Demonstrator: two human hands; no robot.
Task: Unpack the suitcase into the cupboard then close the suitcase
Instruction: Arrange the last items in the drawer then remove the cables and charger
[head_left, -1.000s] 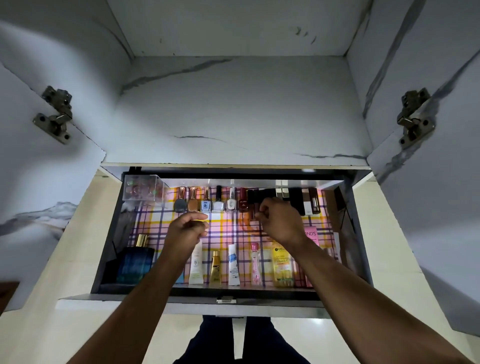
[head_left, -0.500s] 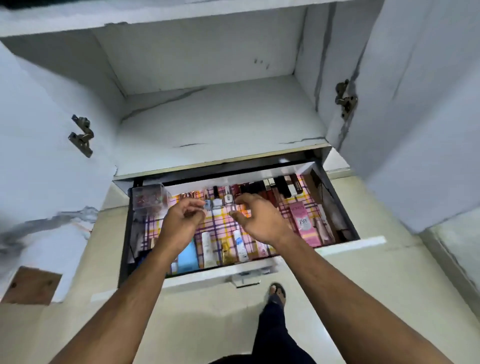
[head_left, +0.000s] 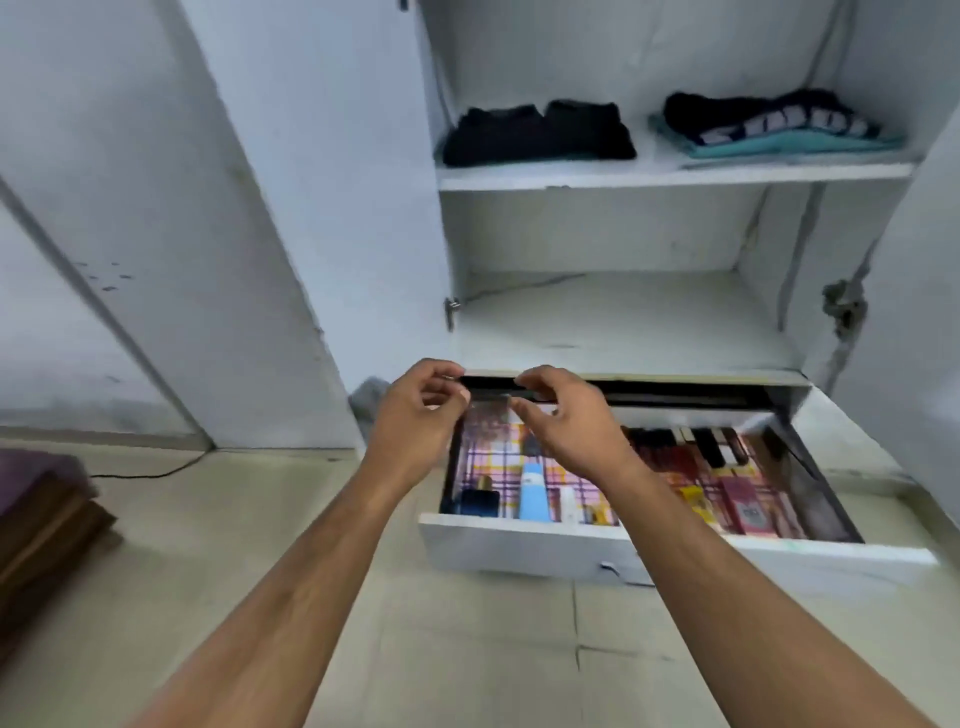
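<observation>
The white cupboard (head_left: 675, 179) stands with both doors swung out. Its bottom drawer (head_left: 519, 545) is pulled out, lined with plaid paper and filled with several cosmetics: a blue tube (head_left: 532, 491), a dark blue bottle (head_left: 480, 501), a pink box (head_left: 748, 506). My left hand (head_left: 421, 415) and my right hand (head_left: 566, 421) hover side by side over the drawer's rear left corner. Their fingers are loosely curled and I see nothing in them. The suitcase is out of view.
Folded black clothes (head_left: 540, 135) and a dark and teal pile (head_left: 774, 130) lie on the upper shelf. The middle shelf (head_left: 623, 322) is bare. The left door (head_left: 291, 208) and right door (head_left: 914, 312) flank the drawer. Brown furniture (head_left: 41, 519) and a cable (head_left: 150, 470) are at the left.
My view has swung up and back, so the upper shelves show. Both hands have lifted out of the drawer's row of bottles and come close together over its rear left corner.
</observation>
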